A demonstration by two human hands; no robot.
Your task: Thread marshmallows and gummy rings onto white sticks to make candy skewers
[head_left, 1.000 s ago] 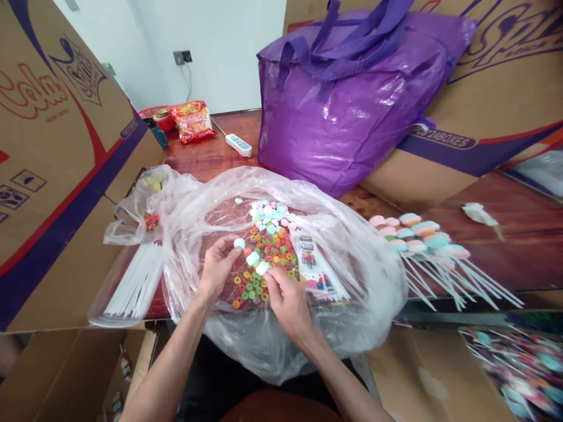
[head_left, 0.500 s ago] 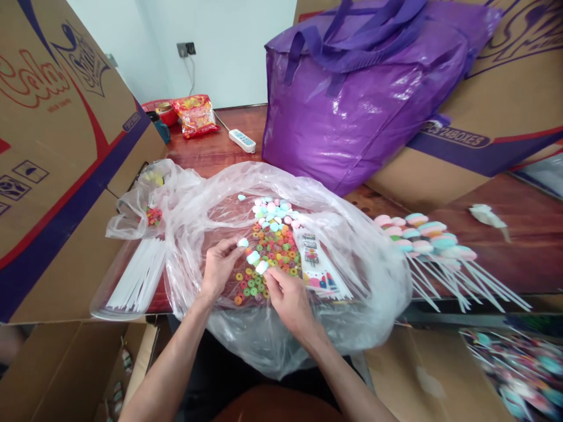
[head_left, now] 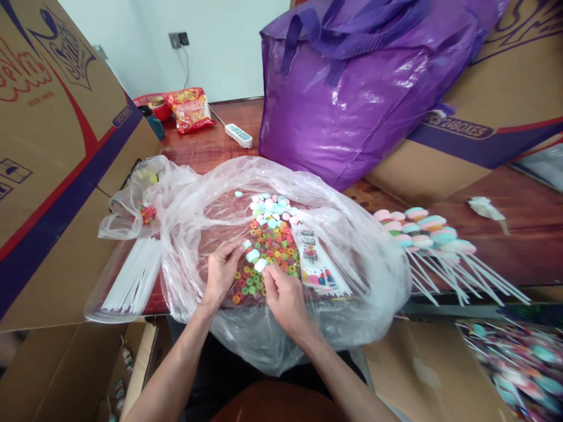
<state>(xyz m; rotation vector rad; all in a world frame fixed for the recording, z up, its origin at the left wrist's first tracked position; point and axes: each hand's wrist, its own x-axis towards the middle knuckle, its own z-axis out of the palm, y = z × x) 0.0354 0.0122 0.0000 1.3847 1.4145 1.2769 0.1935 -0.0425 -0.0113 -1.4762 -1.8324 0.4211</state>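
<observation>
Between my two hands is a candy skewer (head_left: 253, 256) of pale blue and white marshmallows with coloured rings between them. At its upper end, my left hand (head_left: 223, 266) pinches a small marshmallow. My right hand (head_left: 285, 293) grips the lower end, thumb and finger closed by the bottom marshmallow; the stick itself is hidden. Under them, loose ring candies (head_left: 275, 240) in red, orange, yellow and green lie on a clear plastic bag (head_left: 352, 234). Loose pink and blue marshmallows (head_left: 270, 205) are piled just behind the rings. Printed packets (head_left: 316, 258) lie to the right.
White sticks (head_left: 134, 275) lie left, below a small bag of red candies (head_left: 148, 214). Finished marshmallow skewers (head_left: 433, 231) rest at right. A purple bag (head_left: 347, 99) and cartons (head_left: 48, 152) stand behind and beside. Lower right, a box holds many wrapped skewers (head_left: 523, 363).
The top marshmallow now sits closer in line with the others on the skewer, and my left hand has drawn slightly nearer to it. The whole view has shifted a little.
</observation>
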